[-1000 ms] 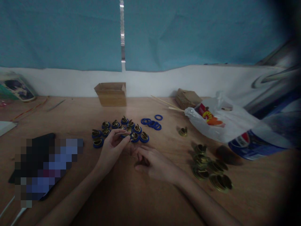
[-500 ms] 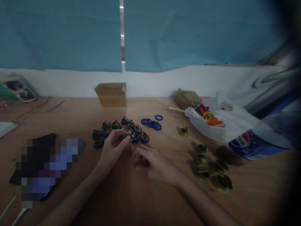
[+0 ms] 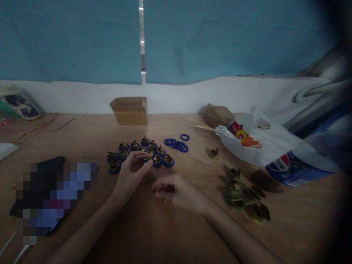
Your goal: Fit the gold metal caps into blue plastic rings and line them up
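My left hand hovers over the near edge of a cluster of round brass-coloured fittings with raised flaps and blue rings round their bases. Its thumb and fingers are curled to a pinch; a blue-edged brass bit shows between them, but I cannot tell whether it is held or lies behind. To the right, my right hand is closed with fingers bent, just above the wood. Whatever it grips is hidden and blurred. Loose blue rings lie behind the hands. Several brass fittings without blue rings lie off to the right.
An open cardboard box stands by the wall. At the right are a brown package, a white plastic bag with thin sticks near it, and a Pepsi bottle on its side. A blurred-out device lies left.
My right hand has shifted slightly left and down, its fingers curling in more. The left hand keeps its pose. The view has shifted slightly; the fittings and rings lie as before.
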{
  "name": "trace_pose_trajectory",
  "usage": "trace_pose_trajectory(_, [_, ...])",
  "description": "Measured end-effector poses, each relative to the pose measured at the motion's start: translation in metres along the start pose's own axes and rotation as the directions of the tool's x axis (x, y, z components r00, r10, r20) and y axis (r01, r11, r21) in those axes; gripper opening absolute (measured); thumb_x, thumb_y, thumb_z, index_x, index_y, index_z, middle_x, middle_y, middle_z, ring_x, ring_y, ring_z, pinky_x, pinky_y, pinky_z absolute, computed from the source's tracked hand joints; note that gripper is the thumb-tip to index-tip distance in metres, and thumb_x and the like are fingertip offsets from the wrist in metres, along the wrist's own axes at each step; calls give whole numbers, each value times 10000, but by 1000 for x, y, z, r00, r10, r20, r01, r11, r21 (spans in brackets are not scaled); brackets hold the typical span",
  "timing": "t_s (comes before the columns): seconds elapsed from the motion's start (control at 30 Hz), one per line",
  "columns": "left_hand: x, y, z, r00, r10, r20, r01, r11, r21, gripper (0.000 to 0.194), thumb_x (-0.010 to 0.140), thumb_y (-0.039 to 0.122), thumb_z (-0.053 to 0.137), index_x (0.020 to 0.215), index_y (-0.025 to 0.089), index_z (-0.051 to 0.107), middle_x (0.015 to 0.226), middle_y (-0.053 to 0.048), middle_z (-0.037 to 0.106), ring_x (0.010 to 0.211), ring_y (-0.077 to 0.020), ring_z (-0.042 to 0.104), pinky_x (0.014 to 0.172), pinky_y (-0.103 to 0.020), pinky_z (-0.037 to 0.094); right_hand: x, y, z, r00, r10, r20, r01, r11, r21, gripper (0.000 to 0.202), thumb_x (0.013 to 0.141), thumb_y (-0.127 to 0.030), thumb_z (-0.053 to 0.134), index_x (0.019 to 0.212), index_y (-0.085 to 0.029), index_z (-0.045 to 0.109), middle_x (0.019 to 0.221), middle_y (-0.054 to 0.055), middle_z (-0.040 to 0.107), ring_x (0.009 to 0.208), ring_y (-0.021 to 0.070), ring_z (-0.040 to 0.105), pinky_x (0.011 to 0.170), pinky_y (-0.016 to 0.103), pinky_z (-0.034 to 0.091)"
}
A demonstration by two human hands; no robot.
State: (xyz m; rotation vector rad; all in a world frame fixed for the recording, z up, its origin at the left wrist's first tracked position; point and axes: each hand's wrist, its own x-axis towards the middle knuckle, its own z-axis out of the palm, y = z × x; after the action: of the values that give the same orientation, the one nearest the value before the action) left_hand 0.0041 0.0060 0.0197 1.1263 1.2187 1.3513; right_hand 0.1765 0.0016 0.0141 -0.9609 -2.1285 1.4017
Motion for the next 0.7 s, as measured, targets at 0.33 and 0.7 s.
trace_pose_trajectory(0.33, [-3,-7,1,985,85,149,-78,995,-54,460,678,183,742,1045,202,466,1163,-95,623,1093,-211,595,926,-372,492,4,-3,-19,950,210,-230,-52,836,546,330,671,-314,759,864,-180,527,684,-44,609,601,117,640,596,261,515])
trace_pose_trajectory(0.7, [-6,-9,1,928,308,211,-335,936,108,421,737,123,677,1093,217,475,1173,-76,611,1139,-216,581,1017,-417,441,2,-6,-30,915,208,-347,-64,921,384,213,742,-366,696,740,-170,614,658,-29,544,594,87,471,551,228,352])
